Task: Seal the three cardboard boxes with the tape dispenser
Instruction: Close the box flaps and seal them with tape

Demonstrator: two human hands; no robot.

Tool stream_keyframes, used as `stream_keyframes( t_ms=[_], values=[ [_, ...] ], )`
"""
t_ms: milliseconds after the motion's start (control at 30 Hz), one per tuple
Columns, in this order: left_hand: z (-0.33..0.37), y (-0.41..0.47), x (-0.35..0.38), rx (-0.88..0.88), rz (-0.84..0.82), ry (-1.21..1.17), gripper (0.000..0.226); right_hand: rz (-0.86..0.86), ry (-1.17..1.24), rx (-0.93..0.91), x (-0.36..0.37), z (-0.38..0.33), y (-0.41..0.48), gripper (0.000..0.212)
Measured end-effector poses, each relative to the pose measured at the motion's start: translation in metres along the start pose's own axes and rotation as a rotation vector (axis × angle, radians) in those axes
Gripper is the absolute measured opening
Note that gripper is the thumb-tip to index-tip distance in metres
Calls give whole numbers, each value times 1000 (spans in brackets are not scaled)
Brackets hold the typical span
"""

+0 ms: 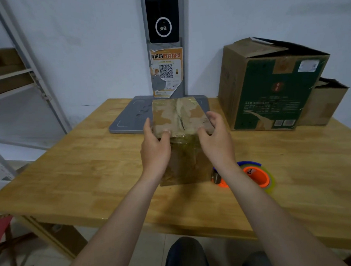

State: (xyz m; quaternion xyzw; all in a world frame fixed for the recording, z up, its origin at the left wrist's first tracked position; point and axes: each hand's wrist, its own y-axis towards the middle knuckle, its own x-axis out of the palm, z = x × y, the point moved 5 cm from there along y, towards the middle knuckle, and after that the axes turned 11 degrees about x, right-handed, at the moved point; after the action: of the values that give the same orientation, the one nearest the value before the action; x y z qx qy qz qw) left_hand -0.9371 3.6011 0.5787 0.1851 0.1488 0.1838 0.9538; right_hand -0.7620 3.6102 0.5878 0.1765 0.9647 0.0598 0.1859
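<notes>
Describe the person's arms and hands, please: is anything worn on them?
Both arms are bare: the left arm and the right arm show no sleeve down to the frame's lower edge. The left hand and the right hand wear no gloves. No watch, bracelet or ring shows on the wrists or on the visible fingers.

- Small box point(180, 116): brown cardboard, the top rough and peeled in patches; shiny clear tape wrinkled over its near face.
- Surface point(92, 172): pale wood, smooth, lightly glossy.
- Tape dispenser point(257, 176), at 4 o'clock from the small box: glossy orange and blue plastic.
- Big box point(269, 88), at 2 o'clock: matt cardboard, green print.
- Grey plate point(129, 116), at 11 o'clock: smooth, matt.
</notes>
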Motion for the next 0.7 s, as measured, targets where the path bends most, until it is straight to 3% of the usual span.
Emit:
stream_keyframes(
  t_ms=[267, 367, 467, 600, 700],
  values=[
    [-13, 12, -6, -21, 62, -2, 48, 6, 95, 65, -10, 8, 9, 40],
    [-13, 11, -8, 90, 37, 112, 48, 1, 128, 62, -10, 14, 8, 41],
    [-13, 11, -11, 261, -76, 288, 50, -73, 73, -29, -9, 23, 3, 45],
    [2, 34, -15, 528, -283, 477, 46, -122, -165, -299, -15, 6, 11, 48],
    [23, 46, 0, 663, -486, 565, 37, -197, -276, -375, -6, -17, 25, 35]
  ],
)
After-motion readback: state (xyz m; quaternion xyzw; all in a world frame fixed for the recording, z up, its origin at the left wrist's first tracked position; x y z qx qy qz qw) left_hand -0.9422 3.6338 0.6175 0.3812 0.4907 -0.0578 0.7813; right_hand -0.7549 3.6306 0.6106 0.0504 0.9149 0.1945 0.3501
